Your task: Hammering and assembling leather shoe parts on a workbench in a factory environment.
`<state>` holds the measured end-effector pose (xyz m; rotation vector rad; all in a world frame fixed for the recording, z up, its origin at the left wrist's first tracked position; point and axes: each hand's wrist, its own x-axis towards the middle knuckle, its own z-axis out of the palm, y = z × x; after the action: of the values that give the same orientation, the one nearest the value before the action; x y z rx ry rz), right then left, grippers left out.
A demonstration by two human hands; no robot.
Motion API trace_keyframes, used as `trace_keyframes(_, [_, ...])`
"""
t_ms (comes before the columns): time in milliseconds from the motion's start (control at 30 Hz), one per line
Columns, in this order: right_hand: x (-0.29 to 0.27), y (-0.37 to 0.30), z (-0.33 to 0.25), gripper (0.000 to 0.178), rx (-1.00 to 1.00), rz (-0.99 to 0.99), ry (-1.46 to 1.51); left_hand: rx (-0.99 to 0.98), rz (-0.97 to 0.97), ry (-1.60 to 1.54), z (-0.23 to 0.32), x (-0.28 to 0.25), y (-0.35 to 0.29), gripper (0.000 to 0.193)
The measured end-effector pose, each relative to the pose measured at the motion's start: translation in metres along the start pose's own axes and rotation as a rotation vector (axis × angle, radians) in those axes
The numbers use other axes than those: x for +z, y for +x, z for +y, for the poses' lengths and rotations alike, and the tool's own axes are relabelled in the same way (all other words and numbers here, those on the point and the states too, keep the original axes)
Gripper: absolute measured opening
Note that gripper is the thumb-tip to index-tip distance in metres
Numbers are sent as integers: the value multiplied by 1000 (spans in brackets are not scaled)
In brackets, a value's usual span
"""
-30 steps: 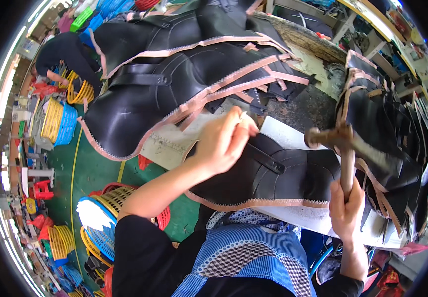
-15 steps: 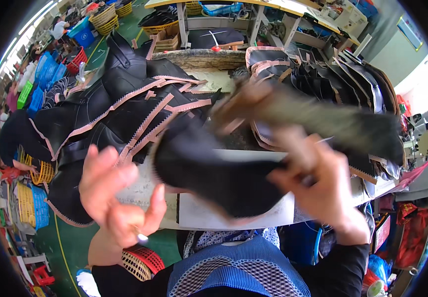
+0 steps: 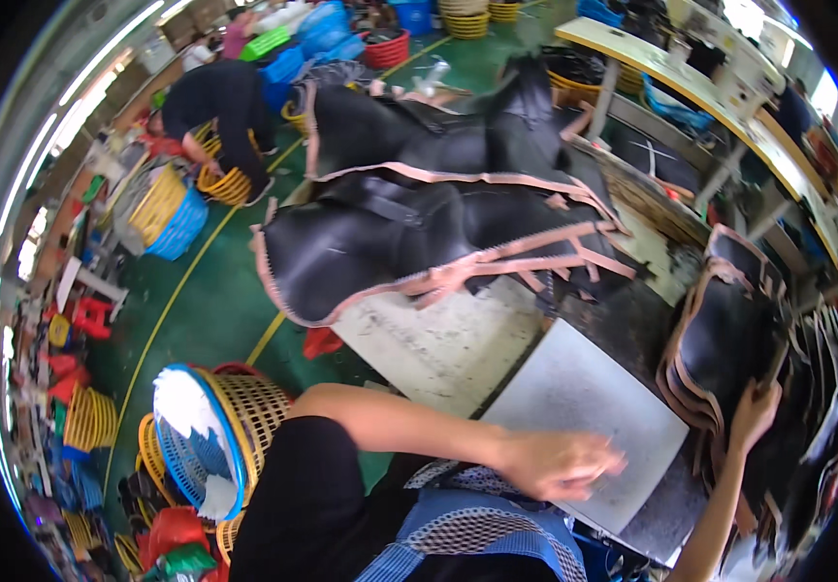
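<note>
Over a pale square board (image 3: 589,388) on the bench hangs my left hand (image 3: 563,466), its fingers smeared by motion; nothing shows clearly in it. My right hand (image 3: 755,415) is closed at the side of a stack of black leather pieces with pinkish-brown toothed edges (image 3: 729,335) on the right. A narrow brown strip (image 3: 780,367) rises by its fingers; whether it is a handle or a leather edge I cannot tell. To the far left of the board, larger black leather pieces (image 3: 370,247) lie overlapping, with pinkish toothed borders and loose trimmed strips.
More dark pieces (image 3: 821,388) stand in rows at the far right. A blue-rimmed basket (image 3: 196,441) with white material is by my left arm. Beyond the green floor (image 3: 196,320), another person (image 3: 220,116) bends over yellow baskets (image 3: 225,184). A long worktable (image 3: 652,58) runs behind.
The view has swung left. The black leather piece near my right hand has left the board, and that hand is now at the right stack. My left hand has moved over the board.
</note>
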<state>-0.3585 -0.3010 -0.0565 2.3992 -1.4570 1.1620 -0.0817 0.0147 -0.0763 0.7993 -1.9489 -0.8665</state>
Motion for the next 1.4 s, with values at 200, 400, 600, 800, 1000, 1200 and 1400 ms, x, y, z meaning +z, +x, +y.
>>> trace_keyframes(200, [-26, 1, -23, 34, 101, 80, 325, -150, -254, 198, 3, -36, 26, 23])
trace_keyframes(400, [-136, -33, -14, 32, 43, 152, 384, -414, 517, 1557, 7, -280, -62, 33])
trace_keyframes(600, [-162, -41, -136, 27, 368, 29, 651, -505, 604, 1172, 34, -372, -146, 19])
trace_keyframes(800, [-119, -47, -100, 26, 432, -62, 672, -575, 839, 1581, 115, -375, -94, 29])
trace_keyframes(1000, [-124, -52, -126, 25, 484, -155, 703, -99, 433, 1588, 117, -200, -42, 14])
trace_keyframes(1200, [-122, -51, -160, 18, 435, -378, 883, -160, 216, 956, 55, -26, -70, 15])
trace_keyframes(1400, [-137, -71, -163, 20, 387, -578, 920, -318, 308, 704, 60, -22, -61, 22])
